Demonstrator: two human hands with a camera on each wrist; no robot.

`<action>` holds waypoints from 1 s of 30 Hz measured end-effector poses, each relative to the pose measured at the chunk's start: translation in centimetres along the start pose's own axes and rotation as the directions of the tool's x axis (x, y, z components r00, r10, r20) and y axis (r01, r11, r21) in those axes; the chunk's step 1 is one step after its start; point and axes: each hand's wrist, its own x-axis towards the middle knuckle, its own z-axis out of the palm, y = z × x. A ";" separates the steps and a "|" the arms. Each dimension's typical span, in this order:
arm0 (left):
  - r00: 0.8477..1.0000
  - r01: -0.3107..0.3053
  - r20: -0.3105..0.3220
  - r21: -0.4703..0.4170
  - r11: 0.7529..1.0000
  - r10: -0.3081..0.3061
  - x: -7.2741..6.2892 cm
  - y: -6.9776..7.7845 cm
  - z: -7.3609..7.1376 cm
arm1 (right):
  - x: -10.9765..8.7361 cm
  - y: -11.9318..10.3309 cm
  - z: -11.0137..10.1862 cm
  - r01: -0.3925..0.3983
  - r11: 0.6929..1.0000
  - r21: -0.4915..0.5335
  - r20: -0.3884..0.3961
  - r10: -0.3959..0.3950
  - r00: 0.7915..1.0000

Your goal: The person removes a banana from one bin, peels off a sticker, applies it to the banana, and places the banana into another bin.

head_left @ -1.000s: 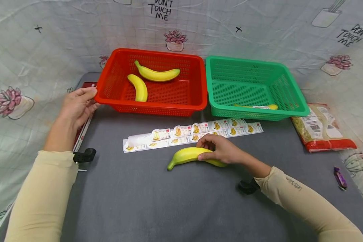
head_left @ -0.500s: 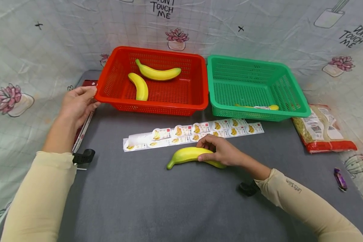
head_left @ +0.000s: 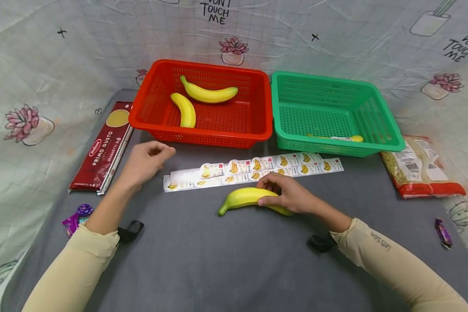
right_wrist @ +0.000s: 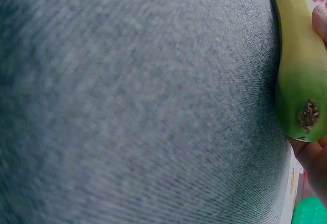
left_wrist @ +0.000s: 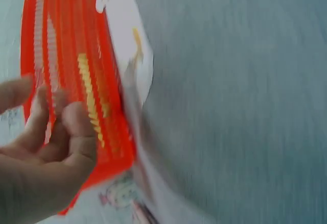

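My right hand (head_left: 288, 193) grips a yellow banana (head_left: 239, 198) that lies on the grey table, thumb on the near side and fingers over the far side. In the right wrist view the green blunt end of this banana (right_wrist: 301, 91) shows close up. My left hand (head_left: 146, 162) is in the air in front of the red basket (head_left: 203, 138), fingers loosely bent and holding nothing. Just beyond the held banana lies a strip of banana stickers (head_left: 253, 171). Inside the red basket are two bananas, one curved along the back (head_left: 210, 94) and one at the left (head_left: 185, 110).
A green basket (head_left: 335, 145) stands right of the red one, with a banana (head_left: 356, 138) partly hidden behind its front wall. A spaghetti pack (head_left: 101, 149) and candies (head_left: 76, 220) lie at the left. To the right are a grain bag (head_left: 419, 167) and a purple candy (head_left: 443, 233).
My left hand has let go of the red basket's left corner and moved right and toward me, uncovering the spaghetti pack and candies. The right hand and its banana have stayed put.
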 end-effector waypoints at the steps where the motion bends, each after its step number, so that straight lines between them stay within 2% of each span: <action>1: 0.998 -0.019 0.065 0.020 1.000 0.018 0.1 0.1 0.6 | 0.0 0.0 0.0 -0.002 1.000 -0.001 -0.002 0.002 1.000; 3: 0.985 -0.036 0.171 0.040 0.999 0.029 0.6 0.2 1.6 | 0.0 0.1 0.1 -0.010 1.000 0.000 -0.004 0.010 1.000; 4: 0.979 -0.037 0.204 0.058 0.998 0.024 0.9 0.2 2.0 | 0.0 0.0 0.1 -0.016 1.000 0.000 -0.002 0.016 1.000; 6: 0.969 -0.033 0.247 0.083 0.996 0.012 1.4 0.2 2.7 | 0.0 -0.1 0.2 -0.026 1.000 0.002 0.000 0.026 1.000; 9: 0.961 -0.048 0.277 0.132 0.990 0.010 1.8 0.1 3.5 | 0.1 -0.2 0.2 -0.024 1.000 0.004 0.002 0.024 1.000; 14: 0.956 -0.089 0.294 0.218 0.972 0.022 1.9 0.5 4.3 | 0.0 -0.2 0.2 -0.021 1.000 0.019 -0.002 0.021 1.000; 20: 0.957 -0.091 0.291 0.293 0.952 0.001 2.1 0.6 5.0 | 0.0 -0.1 0.2 -0.032 0.999 0.020 -0.002 0.032 0.999; 26: 0.962 -0.117 0.271 0.300 0.947 0.033 2.1 0.6 5.0 | 0.1 -0.1 0.2 -0.036 0.999 0.017 -0.002 0.036 0.999; 30: 0.960 -0.136 0.275 0.295 0.946 0.053 2.1 0.8 4.9 | 0.1 0.0 0.1 -0.034 0.999 0.017 -0.008 0.034 0.999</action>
